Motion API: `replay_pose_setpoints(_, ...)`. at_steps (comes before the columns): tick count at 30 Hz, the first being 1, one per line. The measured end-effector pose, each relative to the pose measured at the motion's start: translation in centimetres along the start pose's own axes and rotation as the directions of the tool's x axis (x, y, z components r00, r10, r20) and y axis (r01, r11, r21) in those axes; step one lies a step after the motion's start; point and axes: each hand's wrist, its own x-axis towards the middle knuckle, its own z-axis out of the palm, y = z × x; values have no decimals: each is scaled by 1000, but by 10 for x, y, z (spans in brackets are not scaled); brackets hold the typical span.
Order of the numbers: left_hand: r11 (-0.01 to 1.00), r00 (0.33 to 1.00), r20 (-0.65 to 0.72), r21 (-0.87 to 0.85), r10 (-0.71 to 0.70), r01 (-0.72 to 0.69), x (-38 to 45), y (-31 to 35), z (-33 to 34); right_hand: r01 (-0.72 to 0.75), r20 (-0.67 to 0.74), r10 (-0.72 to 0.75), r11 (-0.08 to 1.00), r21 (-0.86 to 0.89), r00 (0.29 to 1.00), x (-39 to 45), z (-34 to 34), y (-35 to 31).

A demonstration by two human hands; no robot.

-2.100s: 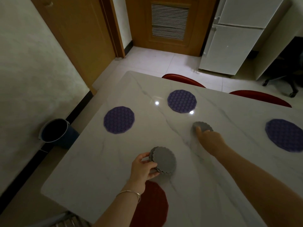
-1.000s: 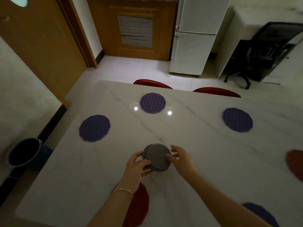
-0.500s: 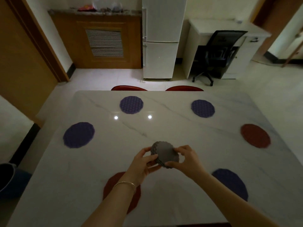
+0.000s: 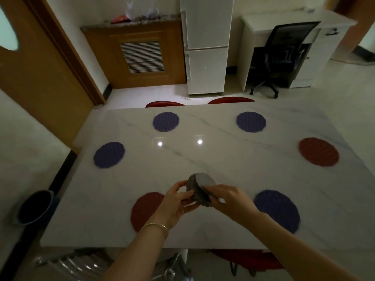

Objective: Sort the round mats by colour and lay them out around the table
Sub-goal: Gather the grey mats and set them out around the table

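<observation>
A small stack of grey round mats (image 4: 199,186) is held tilted above the white marble table (image 4: 223,159). My left hand (image 4: 176,203) grips its left edge and my right hand (image 4: 229,199) grips its right edge. Purple mats lie flat at the far left (image 4: 166,121), far right (image 4: 251,121), left side (image 4: 109,155) and near right (image 4: 278,209). One red mat (image 4: 318,151) lies at the right side. Another red mat (image 4: 145,209) lies near me, partly hidden by my left hand.
Red chairs (image 4: 230,100) stand at the table's far edge and another (image 4: 249,260) under the near edge. A dark bucket (image 4: 33,207) sits on the floor at the left. A white fridge (image 4: 206,45), a desk and a black office chair (image 4: 284,55) stand beyond.
My right hand brought a grey mat back to the stack in my left hand; both hands now hold it, lifted and tilted. The view has swung right, showing the whole table.
</observation>
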Motion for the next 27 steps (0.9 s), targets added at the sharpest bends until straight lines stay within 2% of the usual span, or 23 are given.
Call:
replay_pose_setpoints(2, 1000, 999, -38, 10, -6, 7, -10, -5, -1, 54, 31, -51, 994, -100, 998, -4, 4, -1)
replay_pose_setpoints(5, 1000, 993, -115, -21, 7, -10, -23, -9, -6, 32, 21, -30, 993, -114, 999, 0, 8, -3)
replay_pose_setpoints(10, 997, 975, -220, -68, 29, -45, -38, -4, -33, -129, 50, 132, 990, -49, 990, 14, 6, -11)
replay_pose_setpoints(14, 987, 956, -285, -125, 65, -105, -49, 9, -67, -249, 61, 257, 962, -108, 965, 17, 12, -13)
replay_pose_setpoints(17, 975, 938, -335, -164, 90, -152, -57, 16, -95, -153, 74, 172, 964, -217, 982, 12, 28, -12)
replay_pose_setpoints(20, 964, 932, -349, -201, 94, -173, -64, 21, -120, 28, 197, 48, 931, -363, 979, 6, 50, -16)
replay_pose_setpoints(23, 966, 929, -362, -202, 80, -162, -69, 19, -133, 171, 325, -21, 882, -439, 945, -11, 78, -21)
replay_pose_setpoints(27, 972, 934, -353, -196, 56, -133, -68, 14, -137, 184, 394, 10, 873, -452, 919, -32, 103, -18)
